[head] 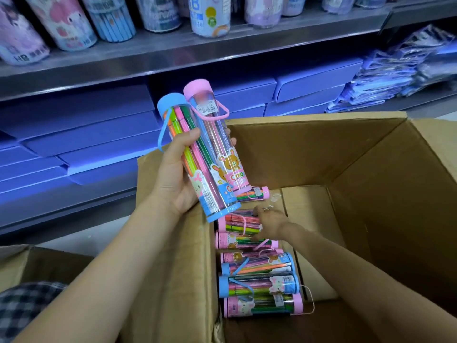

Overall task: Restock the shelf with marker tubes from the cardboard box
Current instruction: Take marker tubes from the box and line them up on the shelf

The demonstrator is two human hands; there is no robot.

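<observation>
My left hand (178,174) grips two clear marker tubes side by side above the box's left flap: a blue-capped tube (197,159) and a pink-capped tube (217,139), both tilted with caps up. My right hand (268,225) is down inside the cardboard box (371,169), fingers closed on a pink-capped tube (237,222) lying there. Several more pink and blue tubes (259,285) lie in a row along the box's left inner wall. The grey shelf (173,55) runs above.
Upright tubs of pencils (113,18) stand on the upper shelf. Blue flat boxes (99,134) fill the lower shelf, with plastic-wrapped packs (400,70) at the right. A second cardboard box (37,266) sits at the lower left. The right half of the open box is bare cardboard.
</observation>
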